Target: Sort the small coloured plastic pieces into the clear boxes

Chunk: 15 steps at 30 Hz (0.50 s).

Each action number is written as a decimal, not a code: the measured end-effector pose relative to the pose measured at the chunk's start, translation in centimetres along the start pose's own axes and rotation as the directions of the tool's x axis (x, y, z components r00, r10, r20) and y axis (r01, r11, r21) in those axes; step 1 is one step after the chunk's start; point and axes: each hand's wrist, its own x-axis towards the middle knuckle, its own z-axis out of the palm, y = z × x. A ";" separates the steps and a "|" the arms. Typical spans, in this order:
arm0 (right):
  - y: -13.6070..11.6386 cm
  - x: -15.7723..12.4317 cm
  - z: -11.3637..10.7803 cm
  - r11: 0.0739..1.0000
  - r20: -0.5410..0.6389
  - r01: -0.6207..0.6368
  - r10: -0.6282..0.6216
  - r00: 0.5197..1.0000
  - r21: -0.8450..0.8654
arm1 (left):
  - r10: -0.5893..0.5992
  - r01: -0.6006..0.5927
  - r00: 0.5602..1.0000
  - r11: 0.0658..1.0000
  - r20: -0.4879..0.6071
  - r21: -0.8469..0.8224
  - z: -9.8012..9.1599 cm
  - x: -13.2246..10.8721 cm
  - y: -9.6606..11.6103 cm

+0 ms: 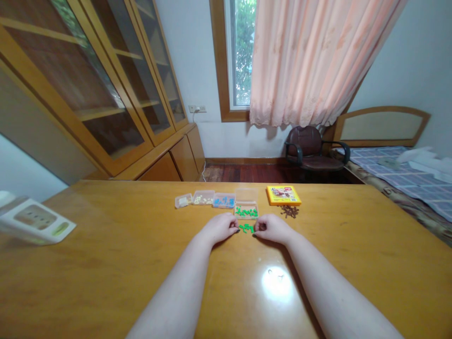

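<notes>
Between my two hands lies a small pile of bright green pieces (pixel 246 228) on the wooden table. My left hand (pixel 224 227) is at the pile's left side, its fingers curled together at the tips. At the right side, my right hand (pixel 271 228) has its fingers bent in a pinch; whether a piece is caught in either hand is too small to tell. Just beyond them stands a clear plastic box (pixel 246 217) with its lid raised, holding more green pieces (pixel 243 211).
Left of the green box are a clear box with blue pieces (pixel 223 201), one with cream pieces (pixel 204 197), and a small clear box (pixel 183 201). A yellow box (pixel 283 195) and loose brown pieces (pixel 290 211) lie at right. A white container (pixel 35 221) is far left.
</notes>
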 end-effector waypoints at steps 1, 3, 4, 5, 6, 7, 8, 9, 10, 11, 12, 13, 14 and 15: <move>0.0 0.0 0.0 1.000 -0.002 0.000 0.000 1.000 -0.003 | 0.007 -0.007 1.000 1.000 -0.004 -0.003 0.0 0.0 -0.1; -0.1 0.0 -0.1 1.000 -0.005 -0.002 0.002 1.000 -0.007 | 0.013 -0.013 1.000 1.000 -0.015 -0.002 0.1 0.0 -0.2; -0.1 0.0 -0.1 1.000 -0.007 -0.004 0.004 1.000 -0.008 | 0.013 -0.013 1.000 1.000 -0.025 0.003 0.1 0.0 -0.2; -0.1 0.0 -0.1 1.000 -0.009 -0.006 0.006 1.000 -0.010 | 0.012 -0.012 0.999 1.000 -0.036 0.011 0.2 0.0 -0.2; -0.2 0.0 -0.1 1.000 -0.011 -0.007 0.007 1.000 -0.012 | 0.012 -0.011 0.999 1.000 -0.047 0.019 0.2 0.0 -0.2; -0.2 0.0 -0.2 1.000 -0.012 -0.006 0.006 1.000 -0.014 | 0.012 -0.011 0.999 1.000 -0.053 0.026 0.2 0.0 -0.2; -0.2 0.0 -0.2 1.000 -0.012 -0.003 0.003 1.000 -0.018 | 0.013 -0.011 0.998 0.999 -0.057 0.031 0.2 0.0 -0.2; -0.2 0.0 -0.2 1.000 -0.013 0.001 -0.001 1.000 -0.024 | 0.015 -0.014 0.998 0.999 -0.059 0.033 0.2 0.0 -0.2; -0.3 0.0 -0.2 1.000 -0.014 0.006 -0.007 1.000 -0.030 | 0.022 -0.020 0.997 0.999 -0.068 0.030 0.1 0.0 -0.1; -0.3 0.1 -0.1 0.999 -0.017 0.011 -0.012 1.000 -0.037 | 0.034 -0.032 0.995 0.999 -0.092 0.023 0.0 0.0 0.0; -0.2 0.1 -0.1 0.999 -0.019 0.014 -0.015 1.000 -0.043 | 0.048 -0.046 0.989 0.999 -0.137 0.014 0.0 0.1 0.1; -0.2 0.1 0.0 0.999 -0.022 0.014 -0.015 1.000 -0.050 | 0.057 -0.057 0.977 0.998 -0.204 0.003 -0.1 0.2 0.2; -0.2 0.1 0.0 0.998 -0.026 0.013 -0.015 1.000 -0.056 | 0.057 -0.062 0.957 0.998 -0.283 -0.006 -0.1 0.3 0.3; -0.1 0.1 0.1 0.998 -0.028 0.013 -0.015 0.999 -0.061 | 0.048 -0.057 0.932 0.998 -0.359 -0.013 0.0 0.4 0.4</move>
